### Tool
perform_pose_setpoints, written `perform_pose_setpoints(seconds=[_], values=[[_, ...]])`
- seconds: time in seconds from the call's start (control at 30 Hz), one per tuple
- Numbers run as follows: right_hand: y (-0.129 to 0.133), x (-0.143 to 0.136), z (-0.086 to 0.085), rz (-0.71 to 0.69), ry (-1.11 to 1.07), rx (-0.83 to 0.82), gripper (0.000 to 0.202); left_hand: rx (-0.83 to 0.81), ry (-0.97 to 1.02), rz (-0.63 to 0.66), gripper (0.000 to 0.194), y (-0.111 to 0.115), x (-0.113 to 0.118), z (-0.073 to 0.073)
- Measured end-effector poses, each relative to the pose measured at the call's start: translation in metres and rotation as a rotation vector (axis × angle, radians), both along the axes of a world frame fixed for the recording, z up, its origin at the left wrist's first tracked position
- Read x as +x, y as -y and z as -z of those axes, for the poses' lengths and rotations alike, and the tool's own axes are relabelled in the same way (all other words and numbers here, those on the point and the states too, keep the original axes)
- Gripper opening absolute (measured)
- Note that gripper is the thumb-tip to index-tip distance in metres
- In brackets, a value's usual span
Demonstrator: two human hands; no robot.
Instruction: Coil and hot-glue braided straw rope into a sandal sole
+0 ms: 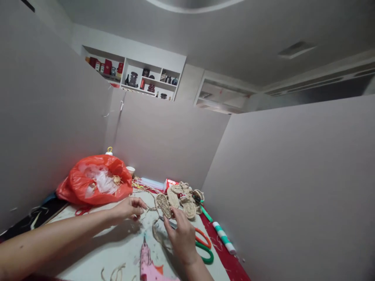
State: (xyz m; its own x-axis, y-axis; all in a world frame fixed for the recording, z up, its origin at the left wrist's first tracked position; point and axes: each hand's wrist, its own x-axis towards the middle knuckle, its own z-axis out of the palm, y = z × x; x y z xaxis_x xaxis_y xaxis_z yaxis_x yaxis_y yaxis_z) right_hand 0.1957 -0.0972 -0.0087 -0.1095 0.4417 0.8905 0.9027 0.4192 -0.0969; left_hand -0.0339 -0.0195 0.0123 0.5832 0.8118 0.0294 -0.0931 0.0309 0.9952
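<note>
My left hand [129,209] is over the white board [117,238], its fingers curled and pinching at the end of a beige twine [152,209]. That twine runs right toward my right hand [182,233], whose thumb and fingers close on it. A length of it hangs in a loop below. Partly under my right hand lie scissors with one orange and one green handle [206,255]. Just behind the fingers are small woven twine soles [163,205] and slipper-like pieces [188,207]. A pink glue gun [146,257] lies between my forearms, nozzle pointing away.
A red plastic bag [96,179] with white plastic and straw bits stands at the left. Glue sticks [150,183] and a white cup [130,170] are at the back. A green-striped roll [224,238] lies along the right edge. Grey partitions [164,144] enclose the table.
</note>
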Motion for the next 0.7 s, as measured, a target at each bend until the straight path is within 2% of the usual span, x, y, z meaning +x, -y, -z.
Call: perform_pose_setpoints(seconds=[0.1, 0.27, 0.43, 0.7], values=[[0.001, 0.001, 0.003, -0.026, -0.007, -0.056, 0.024, -0.026, -0.022, -0.065, 0.039, 0.016, -0.005, 0.011], [0.003, -0.003, 0.007, -0.049, -0.037, -0.098, 0.027, -0.043, -0.124, -0.149, 0.024, 0.031, 0.001, 0.028], [-0.002, -0.003, 0.011, -0.023, -0.087, -0.121, 0.029, -0.039, -0.144, -0.224, 0.033, 0.027, 0.007, 0.038], [-0.006, -0.003, 0.015, -0.026, -0.149, -0.167, 0.029, -0.056, 0.039, -0.273, 0.024, 0.024, -0.006, 0.044]])
